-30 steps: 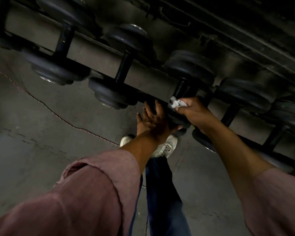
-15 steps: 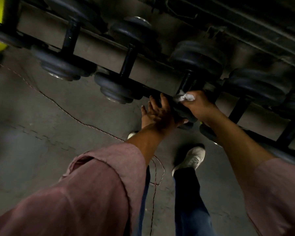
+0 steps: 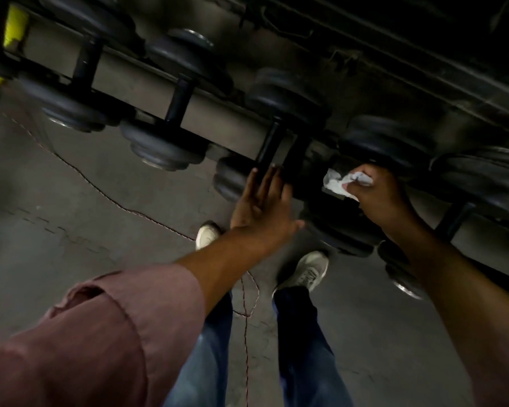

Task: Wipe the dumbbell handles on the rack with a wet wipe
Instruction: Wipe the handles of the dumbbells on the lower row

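While left hand (image 3: 265, 201) lies flat — right hand (image 3: 376, 195) pinches wipe (image 3: 335, 183)

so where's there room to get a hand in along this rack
Open gaps lie between neighbouring dumbbell handles, over the pale rack rail. It is crowded where the left hand rests against a dumbbell and the right hand grips the wipe.

My right hand (image 3: 378, 198) has come off the handle (image 3: 269, 146) it was wiping at the centre of the frame and moved right, pinching the wet wipe (image 3: 340, 183) below the next dumbbell head (image 3: 385, 142). My left hand (image 3: 262, 201), fingers straight, stays flat against the near weight by that handle. My feet have shifted: a second shoe (image 3: 307, 271) now stands lower right of the first (image 3: 207, 235).
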{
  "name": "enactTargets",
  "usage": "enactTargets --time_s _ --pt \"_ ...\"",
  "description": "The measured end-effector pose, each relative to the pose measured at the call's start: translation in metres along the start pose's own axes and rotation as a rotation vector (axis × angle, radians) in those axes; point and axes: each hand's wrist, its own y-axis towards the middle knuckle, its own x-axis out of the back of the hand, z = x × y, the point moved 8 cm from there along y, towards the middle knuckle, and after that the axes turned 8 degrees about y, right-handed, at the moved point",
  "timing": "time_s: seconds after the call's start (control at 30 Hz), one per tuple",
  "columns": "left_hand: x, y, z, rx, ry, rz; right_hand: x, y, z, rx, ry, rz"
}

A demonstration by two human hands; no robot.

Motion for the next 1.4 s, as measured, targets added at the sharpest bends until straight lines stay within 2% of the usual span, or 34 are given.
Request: enactTargets --time_s 0.07,0.2,0.3,0.4,0.53,0.67,0.73,0.87,0.93,1.03,1.13,1.23,1.4 --pt "0.002 0.005 -0.038 0.015 -0.162 0.004 0.019 -0.001 -0.011 0.004 0.009 -0.026" --pt "-0.023 0.022 -0.089 0.184 -0.403 0.313 0.044 -0.002 -0.022 0.087 -0.032 -0.031" --pt "-0.035 0.026 -0.102 0.275 -0.481 0.406 0.05 -0.003 -0.025 0.138 -0.118 -0.002" --pt "-0.038 0.025 -0.104 0.302 -0.474 0.398 0.048 -0.004 -0.027 0.18 -0.215 0.045" --pt "-0.043 0.028 -0.102 0.31 -0.423 0.384 0.034 -0.005 -0.023 0.25 -0.249 0.191" --pt "-0.055 0.036 -0.102 0.291 -0.356 0.381 0.011 -0.001 -0.039 0.225 -0.474 0.379" --pt "-0.059 0.037 -0.101 0.295 -0.344 0.384 0.003 0.001 -0.051 0.155 -0.466 0.425" --pt "-0.053 0.035 -0.101 0.291 -0.343 0.355 -0.003 0.004 -0.048 0.167 -0.479 0.433" --pt "-0.051 0.034 -0.101 0.304 -0.361 0.339 -0.003 0.007 -0.045 0.142 -0.41 0.438" --pt "-0.053 0.032 -0.102 0.318 -0.394 0.337 0.003 0.015 -0.044 0.153 -0.489 0.341" --pt "-0.055 0.032 -0.102 0.313 -0.391 0.352 0.006 0.017 -0.035 0.177 -0.358 0.276" --pt "-0.055 0.032 -0.102 0.306 -0.411 0.355 0.006 0.018 -0.033 0.22 -0.358 0.22" --pt "-0.054 0.031 -0.103 0.27 -0.421 0.371 -0.008 0.004 -0.049 0.074 -0.355 0.356"
